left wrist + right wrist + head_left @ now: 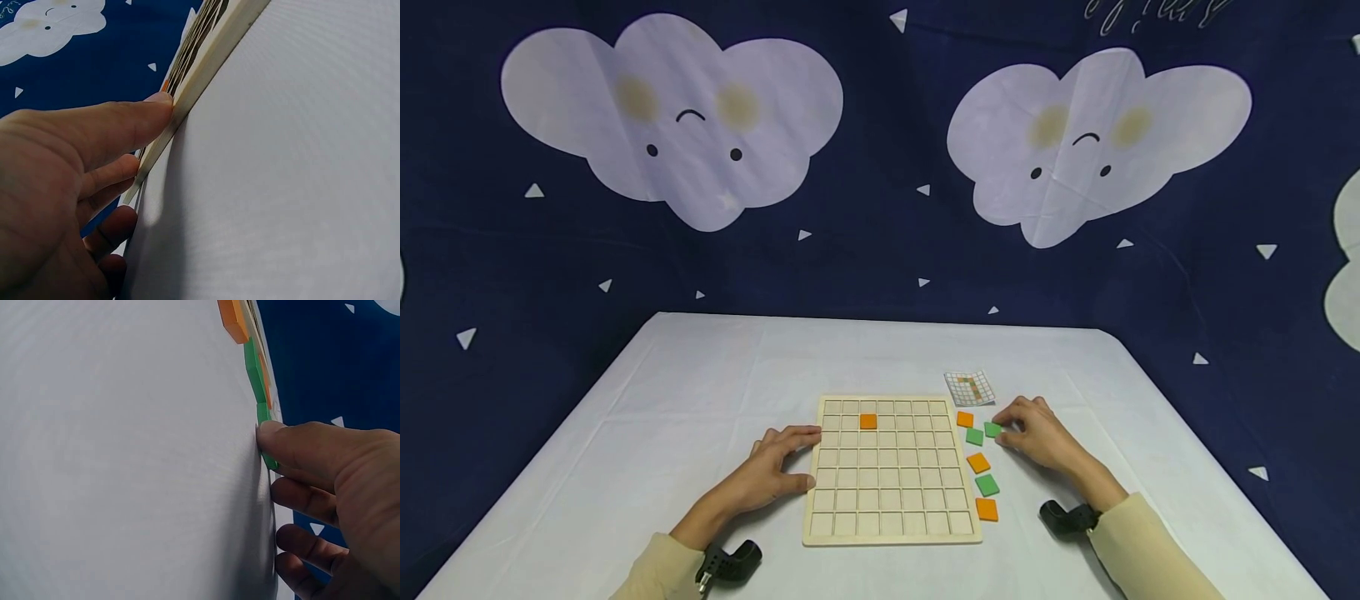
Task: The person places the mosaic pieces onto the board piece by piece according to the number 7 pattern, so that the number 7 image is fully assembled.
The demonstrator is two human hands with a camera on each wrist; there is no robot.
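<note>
A wooden grid board [891,539] lies on the table, with one orange square tile [868,422] in an upper cell. My left hand [767,473] rests against the board's left edge, its thumb and fingertips touching the rim; the left wrist view shows the thumb [140,122] on that wooden edge. To the right of the board, my right hand [1037,432] pinches a green square tile [992,429] between thumb and fingers. In the right wrist view the thumb lies on the same green tile [264,412], and its other fingers are loosely bent.
Beside the board's right edge lie loose tiles: orange [965,419], green [974,437], orange [978,462], green [987,484] and orange [987,509]. A small pattern card [958,390] with a printed grid sits above them. A white cloth [625,467] covers the table.
</note>
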